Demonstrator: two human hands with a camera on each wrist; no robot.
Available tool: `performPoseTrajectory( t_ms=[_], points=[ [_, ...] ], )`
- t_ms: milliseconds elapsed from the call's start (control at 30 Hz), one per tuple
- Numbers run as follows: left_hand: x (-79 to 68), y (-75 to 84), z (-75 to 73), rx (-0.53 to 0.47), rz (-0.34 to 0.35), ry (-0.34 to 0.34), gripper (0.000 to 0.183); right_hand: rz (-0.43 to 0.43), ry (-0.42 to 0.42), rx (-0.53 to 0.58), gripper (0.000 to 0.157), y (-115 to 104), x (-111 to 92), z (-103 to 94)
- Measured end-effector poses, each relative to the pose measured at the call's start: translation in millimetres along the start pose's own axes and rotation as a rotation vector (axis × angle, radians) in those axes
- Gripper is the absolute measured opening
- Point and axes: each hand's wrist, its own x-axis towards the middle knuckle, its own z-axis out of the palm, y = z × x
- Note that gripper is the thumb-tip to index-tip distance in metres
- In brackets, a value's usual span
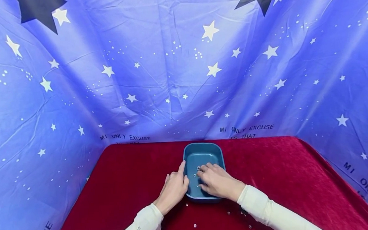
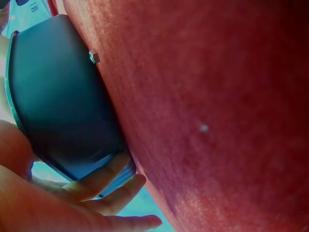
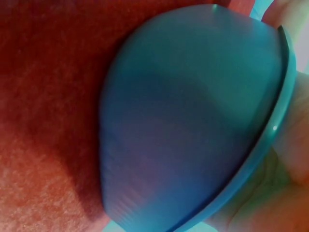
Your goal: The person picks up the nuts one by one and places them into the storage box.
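Observation:
A deep blue-green rectangular tray [image 1: 204, 198] stands on the red cloth. My left hand [image 1: 173, 188] holds its left wall, thumb at the rim and index finger stretched along the outside. In the left wrist view, the other fingers [image 2: 116, 193] lie against the outer wall. My right hand [image 1: 220, 181] reaches over the right rim into the tray, fingers bent downward and thumb apart from them. Several small metal nuts lie inside by its fingertips, among them one nut [image 1: 194, 175] near the middle. The right wrist view shows mostly the tray's outer wall [image 3: 183, 106]; the fingertips are hidden there.
More small nuts lie on the cloth in front of the tray, such as one nut [image 1: 195, 225] at centre and another nut [image 1: 250, 226] near the right sleeve. A blue star-printed curtain [image 1: 169, 77] surrounds the red-covered table [image 1: 127, 173] at the back and sides.

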Motion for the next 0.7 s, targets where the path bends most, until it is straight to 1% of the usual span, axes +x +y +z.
performPoseTrajectory(
  t_ms=[200, 433, 700],
  points=[
    [-0.1, 0.9, 0.9, 0.001, -0.013, -0.001, 0.060, 0.008, 0.006, -0.016, 0.036, 2.5, -3.8, 0.1],
    [-0.6, 1.3, 1.0, 0.018, 0.004, 0.019, 0.059, -0.002, 0.042, -0.042, 0.034, 5.7, -9.2, -1.7],
    [-1.7, 1.8, 1.4, 0.015, 0.014, 0.032, 0.058, 0.015, 0.042, -0.033, 0.032, 10.6, -14.9, 0.2]
  ],
)
